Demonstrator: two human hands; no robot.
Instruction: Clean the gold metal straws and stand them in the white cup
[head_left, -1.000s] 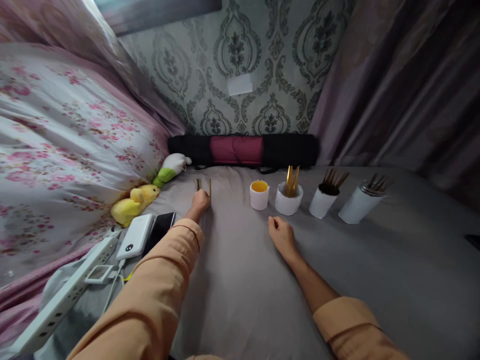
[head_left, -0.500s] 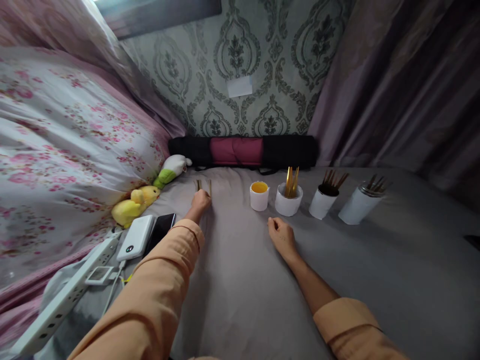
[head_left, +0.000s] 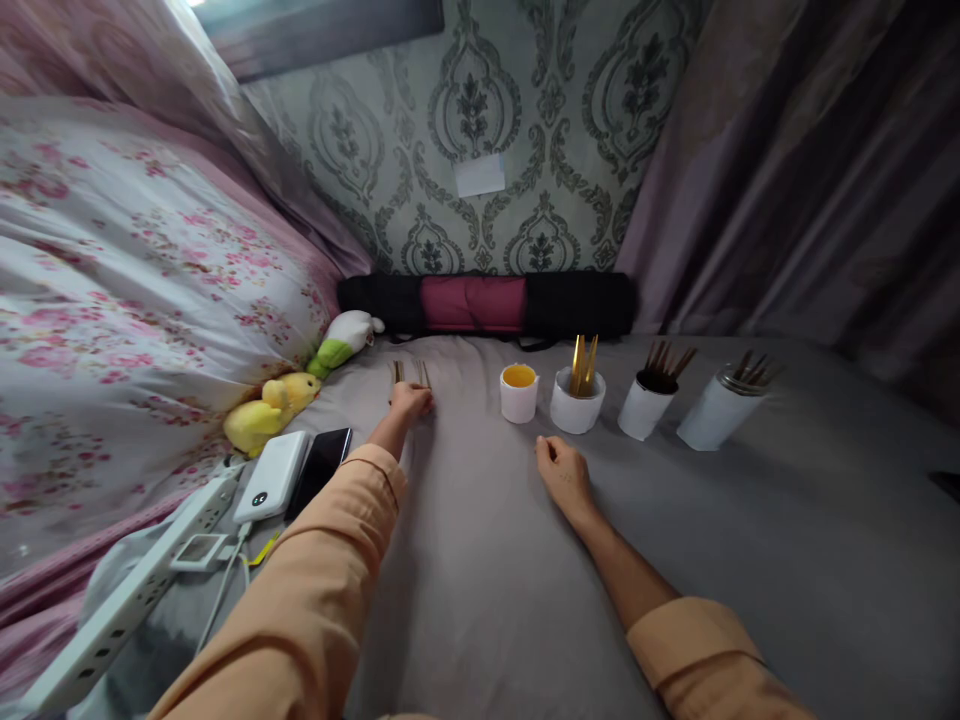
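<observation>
Reaching forward, my left hand [head_left: 412, 402] lay curled over the sticks [head_left: 409, 372] on the sheet [head_left: 487, 580], left of the yellow cup [head_left: 519, 393]; I could not tell its grip. My right hand [head_left: 564, 477] rested loosely curled, empty, near the cups [head_left: 642, 407].

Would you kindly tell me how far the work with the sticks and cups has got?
Done: the three rightmost cups already hold sticks. In hand: the left hand rests on loose sticks lying on the grey sheet; the right hand lies idle. Left: those sticks, and the yellow-lined cup holds none.
</observation>
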